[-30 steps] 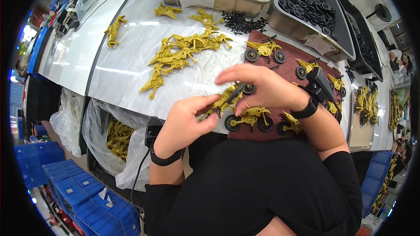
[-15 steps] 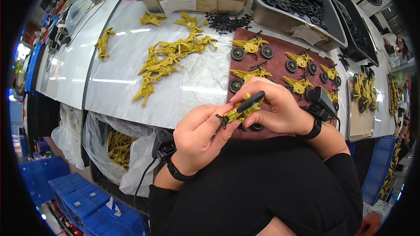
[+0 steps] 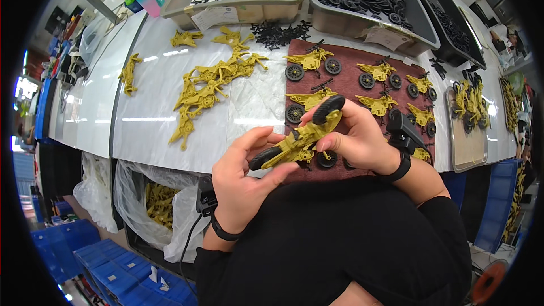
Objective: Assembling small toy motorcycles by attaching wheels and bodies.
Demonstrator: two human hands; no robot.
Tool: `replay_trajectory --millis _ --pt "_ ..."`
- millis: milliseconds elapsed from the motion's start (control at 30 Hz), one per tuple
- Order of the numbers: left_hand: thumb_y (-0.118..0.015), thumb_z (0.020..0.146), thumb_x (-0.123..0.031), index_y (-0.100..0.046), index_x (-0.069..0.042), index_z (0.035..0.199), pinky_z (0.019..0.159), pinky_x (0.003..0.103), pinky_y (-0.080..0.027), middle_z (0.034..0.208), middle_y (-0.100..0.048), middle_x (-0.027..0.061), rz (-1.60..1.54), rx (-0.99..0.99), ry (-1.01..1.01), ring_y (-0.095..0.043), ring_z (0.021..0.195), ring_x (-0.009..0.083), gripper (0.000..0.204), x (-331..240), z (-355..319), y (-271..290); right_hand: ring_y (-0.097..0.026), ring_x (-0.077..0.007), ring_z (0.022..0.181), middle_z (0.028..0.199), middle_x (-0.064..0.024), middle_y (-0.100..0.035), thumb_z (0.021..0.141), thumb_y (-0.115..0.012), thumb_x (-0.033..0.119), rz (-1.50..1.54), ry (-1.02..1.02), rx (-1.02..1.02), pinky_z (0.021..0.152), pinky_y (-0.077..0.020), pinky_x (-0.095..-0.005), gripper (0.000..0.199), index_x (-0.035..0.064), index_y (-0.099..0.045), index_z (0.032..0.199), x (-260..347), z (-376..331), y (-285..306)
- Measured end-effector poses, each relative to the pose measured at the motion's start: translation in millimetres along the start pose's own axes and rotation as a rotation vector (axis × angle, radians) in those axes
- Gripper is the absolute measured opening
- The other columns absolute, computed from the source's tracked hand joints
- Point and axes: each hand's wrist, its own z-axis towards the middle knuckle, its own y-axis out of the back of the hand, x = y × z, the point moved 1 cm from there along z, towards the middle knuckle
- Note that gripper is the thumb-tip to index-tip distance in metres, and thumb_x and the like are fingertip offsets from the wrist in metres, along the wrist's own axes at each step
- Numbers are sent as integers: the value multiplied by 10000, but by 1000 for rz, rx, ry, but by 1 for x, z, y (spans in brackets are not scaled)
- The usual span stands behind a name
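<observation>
Between both hands, above the front edge of the maroon cloth (image 3: 347, 79), is a yellow toy motorcycle (image 3: 303, 139) with a black wheel at each end, tilted with its right end higher. My right hand (image 3: 362, 141) is closed on its upper end, thumb on the yellow body beneath the raised wheel. My left hand (image 3: 241, 173) holds the lower end, its thumb under the body and its fingers curled around the other wheel. Some of the fingers are hidden behind the toy. Similar toy motorcycles (image 3: 310, 60) with black wheels and handlebars lie in rows on the cloth.
Loose yellow body parts (image 3: 201, 82) lie in a pile left of the cloth. Small black parts (image 3: 277, 35) are heaped behind it. Bins of black handlebar parts (image 3: 238, 8) and wheels (image 3: 374, 25) stand at the back. A tray (image 3: 473, 146) of yellow toys is at right.
The toy motorcycle has been turned in my hands, so both wheels now show instead of one. My left hand's fingers have shifted from the black handlebar end to the lower wheel.
</observation>
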Motion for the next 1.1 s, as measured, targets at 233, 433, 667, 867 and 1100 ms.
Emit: replay_trajectory --millis 233,433,667,867,1100 --pt "-800 715 -57 -669 -9 999 796 319 -524 982 -698 126 162 108 -251 -679 905 252 317 0 2 0 -599 -196 1029 1103 -98 -614 732 -784 37 -55 123 29 916 -482 -334 416 10 -589 1099 1 -2 3" --pt "-786 724 -45 -666 -7 1009 814 317 -526 1008 -694 152 190 165 -340 -679 926 270 311 -1 3 -6 -620 -174 1016 1075 -69 -617 743 -735 -56 -270 293 59 871 -506 -302 383 22 -619 1099 1 -7 16" --pt "-771 691 1 -679 -38 1035 880 367 -500 1170 -620 201 156 131 -477 -612 1072 329 357 19 12 -11 -507 -237 1205 1340 -116 -480 875 -646 69 -152 280 -113 1007 -429 -375 543 24 -423 1368 2 -1 26" --pt "-789 658 -18 -669 -68 1089 969 442 -439 1327 -506 217 354 222 -652 -467 1251 357 450 27 22 -7 -564 -91 953 1074 -57 -631 983 -536 241 99 -211 -45 843 -464 -239 387 -15 -514 1272 7 -14 33" --pt "-858 626 -261 -243 -49 1464 1062 420 -352 1409 -406 232 155 377 -303 -428 1289 361 1061 43 19 -21 -588 -60 896 1001 -29 -642 871 -666 49 4 -176 -178 746 -496 -223 333 -1 -572 1187 9 -18 34"
